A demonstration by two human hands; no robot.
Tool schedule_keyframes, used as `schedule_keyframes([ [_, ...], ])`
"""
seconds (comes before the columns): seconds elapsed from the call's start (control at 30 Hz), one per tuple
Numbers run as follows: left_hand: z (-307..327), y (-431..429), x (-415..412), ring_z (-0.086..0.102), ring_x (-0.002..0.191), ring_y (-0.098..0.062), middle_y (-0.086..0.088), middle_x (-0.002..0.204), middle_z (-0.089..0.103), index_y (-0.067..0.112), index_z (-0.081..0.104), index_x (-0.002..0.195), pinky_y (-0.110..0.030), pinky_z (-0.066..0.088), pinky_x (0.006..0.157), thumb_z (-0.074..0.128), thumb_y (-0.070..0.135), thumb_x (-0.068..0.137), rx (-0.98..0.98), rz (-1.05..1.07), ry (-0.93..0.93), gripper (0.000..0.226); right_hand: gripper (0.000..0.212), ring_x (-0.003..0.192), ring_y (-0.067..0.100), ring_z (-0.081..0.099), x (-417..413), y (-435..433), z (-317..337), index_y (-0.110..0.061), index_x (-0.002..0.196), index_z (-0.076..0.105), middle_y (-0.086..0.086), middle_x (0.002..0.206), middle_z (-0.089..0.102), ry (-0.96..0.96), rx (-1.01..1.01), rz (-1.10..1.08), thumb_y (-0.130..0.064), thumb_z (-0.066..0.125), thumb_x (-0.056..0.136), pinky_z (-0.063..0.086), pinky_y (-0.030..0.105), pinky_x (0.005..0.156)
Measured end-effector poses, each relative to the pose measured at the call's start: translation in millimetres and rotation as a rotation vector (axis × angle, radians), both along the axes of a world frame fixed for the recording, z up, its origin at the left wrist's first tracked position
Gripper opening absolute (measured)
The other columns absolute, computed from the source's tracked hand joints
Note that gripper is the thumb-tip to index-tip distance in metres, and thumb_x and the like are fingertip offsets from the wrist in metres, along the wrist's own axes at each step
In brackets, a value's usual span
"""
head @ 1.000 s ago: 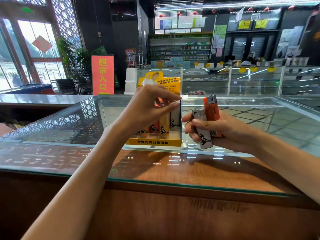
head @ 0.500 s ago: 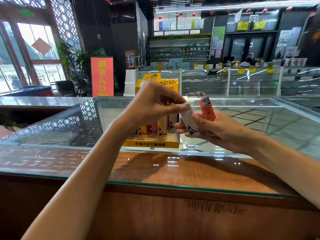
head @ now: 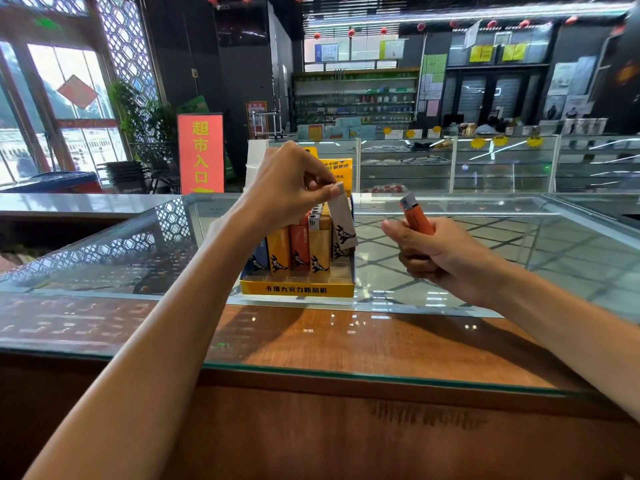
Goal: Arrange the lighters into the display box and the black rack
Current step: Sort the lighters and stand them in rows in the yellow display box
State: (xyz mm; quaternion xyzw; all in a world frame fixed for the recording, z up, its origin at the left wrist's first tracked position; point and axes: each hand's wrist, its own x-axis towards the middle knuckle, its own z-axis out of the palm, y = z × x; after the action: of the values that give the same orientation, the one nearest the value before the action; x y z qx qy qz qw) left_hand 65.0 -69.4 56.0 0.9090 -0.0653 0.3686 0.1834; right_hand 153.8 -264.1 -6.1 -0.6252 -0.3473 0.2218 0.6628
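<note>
Since half a second ago the hands have parted: the left hand (head: 287, 188) has taken the grey lighter (head: 343, 223) away from the right hand (head: 440, 258) and carried it over to the display box (head: 298, 289). Thumb and forefinger pinch the grey lighter by its top end, and it hangs tilted, its lower end leaning toward 5 o'clock, at the box's 3 o'clock end (whether its foot touches a slot cannot be told). At 3 o'clock of the box and apart from it, the right hand curls in a fist around the orange lighter (head: 415, 216), whose silver cap sticks up and leans toward 11 o'clock. At 12 o'clock from the person the yellow box stands on the glass counter (head: 104, 258), with a row of lighters (head: 298, 247), blue, yellow, orange and tan, upright inside it
</note>
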Motion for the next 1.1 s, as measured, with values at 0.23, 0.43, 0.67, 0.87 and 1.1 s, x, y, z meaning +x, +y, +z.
schedule_keyframes([
  [0.23, -1.1, -5.3, 6.2, 0.049, 0.052, 0.002, 0.003, 0.069, 0.067, 0.005, 0.074, 0.094, -0.004, 0.038, 0.051, 0.073, 0.017, 0.08, 0.052, -0.004, 0.031, 0.018, 0.033, 0.043, 0.007, 0.027, -2.1, -0.4, 2.7, -0.018, 0.07, 0.042, -0.008, 0.051, 0.031, 0.019, -0.009, -0.003, -0.031, 0.073, 0.07, 0.025, 0.015, 0.04],
  [0.43, -9.1, -9.2, 16.5, 0.046, 0.055, 0.005, -0.008, 0.087, 0.072, 0.002, 0.073, 0.096, 0.0, 0.036, 0.053, 0.074, 0.013, 0.079, 0.099, 0.021, 0.088, 0.02, 0.017, 0.049, 0.01, 0.026, 0.0, -3.1, 3.9, -0.013, 0.081, 0.047, -0.001, 0.06, 0.032, 0.119, 0.045, 0.098, -0.024, 0.057, 0.072, 0.025, 0.017, 0.041],
  [0.67, -7.9, -9.7, 22.4, 0.043, 0.059, 0.005, -0.005, 0.093, 0.072, 0.004, 0.075, 0.096, -0.039, 0.033, 0.102, 0.071, 0.014, 0.082, 0.168, 0.077, 0.177, 0.017, 0.02, 0.055, 0.009, 0.041, -0.4, -1.0, 1.4, -0.013, 0.093, 0.051, -0.002, 0.067, 0.046, -0.017, -0.011, 0.184, -0.026, 0.057, 0.08, 0.034, 0.018, 0.05],
  [0.87, -11.8, -9.1, 13.8, 0.043, 0.061, 0.006, -0.007, 0.098, 0.072, 0.006, 0.072, 0.104, -0.002, 0.033, 0.067, 0.064, 0.017, 0.089, 0.159, 0.011, 0.16, 0.021, 0.045, 0.066, 0.005, 0.055, -3.5, 0.9, -2.7, -0.009, 0.111, 0.058, -0.01, 0.07, 0.059, -0.193, -0.03, 0.085, -0.028, 0.067, 0.071, 0.046, 0.017, 0.061],
  [1.1, -8.8, -21.4, -2.7, 0.069, 0.087, -0.018, -0.01, 0.098, 0.072, 0.0, 0.069, 0.107, -0.037, 0.056, 0.079, 0.062, 0.021, 0.089, -0.077, -0.254, 0.13, 0.028, 0.04, 0.07, 0.011, 0.049, -9.7, 5.9, -3.1, -0.007, 0.103, 0.058, 0.001, 0.078, 0.05, -0.322, -0.051, 0.027, -0.03, 0.066, 0.072, 0.045, 0.021, 0.062],
])
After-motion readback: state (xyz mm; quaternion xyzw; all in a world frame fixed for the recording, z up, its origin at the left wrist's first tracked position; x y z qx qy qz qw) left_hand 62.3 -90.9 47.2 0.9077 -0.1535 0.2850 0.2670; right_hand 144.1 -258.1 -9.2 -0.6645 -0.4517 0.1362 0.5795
